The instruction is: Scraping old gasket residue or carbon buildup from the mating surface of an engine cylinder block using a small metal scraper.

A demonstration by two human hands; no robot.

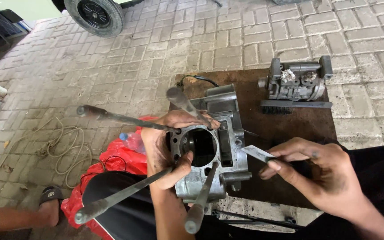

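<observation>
On a brown mat, left hand [167, 149] grips the engine crankcase [210, 151] (four studs); right hand [316, 171] pinches a flat blade [256, 153].

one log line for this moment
left hand: grips grey metal engine crankcase | right hand: holds thin flat metal blade at crankcase's edge

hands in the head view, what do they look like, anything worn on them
Both are bare: no gloves, rings or watch can be seen. The left hand and its forearm are uncovered, smeared with dark grease. The right hand is grimy too, with dirt on the knuckles and fingers. No sleeve reaches either wrist.
</observation>
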